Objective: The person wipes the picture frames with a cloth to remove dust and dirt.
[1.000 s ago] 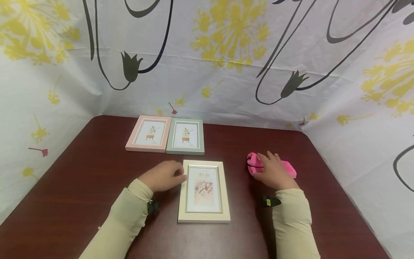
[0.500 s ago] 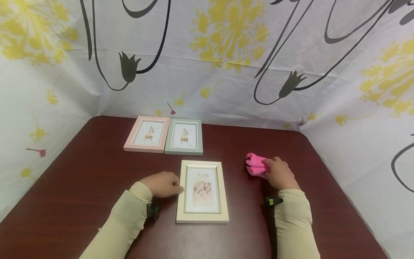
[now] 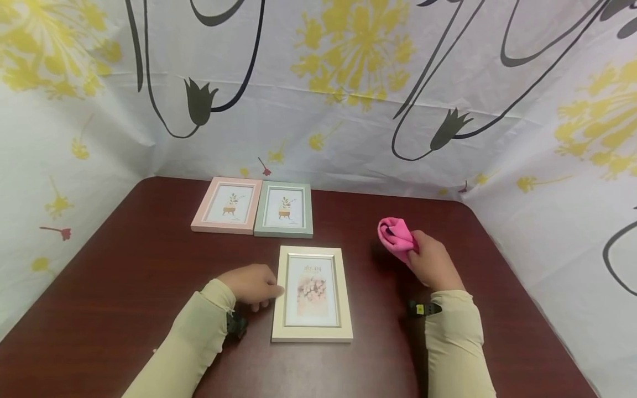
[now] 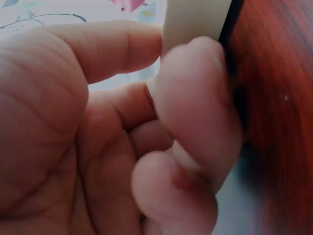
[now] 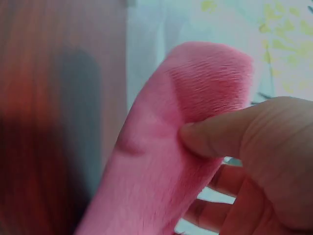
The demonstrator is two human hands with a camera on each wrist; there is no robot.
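On the table before me lies a cream picture frame [image 3: 276, 309] with a pale blossom print. My left hand [image 3: 252, 284] is at its left edge. In the left wrist view, the thumb [image 4: 122, 49] lies on the face of the frame [image 4: 193, 24] and curled fingers [image 4: 193, 103] pinch the side. To the right, my right hand [image 3: 434, 261] grips a folded pink cloth [image 3: 395, 236] above the table. Up close, the right thumb presses into the fuzzy cloth [image 5: 161, 147], with the fingers behind it and partly hidden.
A pink picture frame [image 3: 201, 225] and a green one [image 3: 283, 233] lie side by side at the back left of the dark red table [image 3: 124, 265]. A patterned white curtain [image 3: 278, 143] encloses the back and sides.
My right hand has closed on the pink cloth and lifted it off the table. My left hand has lowered slightly onto the cream frame's left edge and its fingers have curled.
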